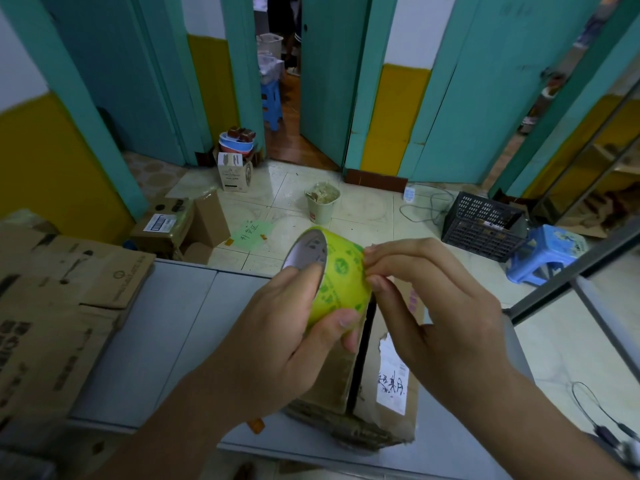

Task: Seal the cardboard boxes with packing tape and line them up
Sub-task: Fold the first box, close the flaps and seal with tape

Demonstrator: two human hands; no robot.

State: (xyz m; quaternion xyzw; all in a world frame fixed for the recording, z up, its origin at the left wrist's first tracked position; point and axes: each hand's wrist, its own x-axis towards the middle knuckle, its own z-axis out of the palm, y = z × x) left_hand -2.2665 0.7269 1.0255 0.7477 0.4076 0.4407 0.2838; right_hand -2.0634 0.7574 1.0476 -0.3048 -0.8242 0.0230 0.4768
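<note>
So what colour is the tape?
Yellow-green tape roll with green printed marks, best in the head view.

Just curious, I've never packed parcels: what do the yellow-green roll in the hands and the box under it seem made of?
The tape roll: glossy, see-through yellow-green plastic film with green print, on a pale core, probably card. The box: matt brown corrugated cardboard, judging by its frayed, ragged edges, with a white paper label.
</note>
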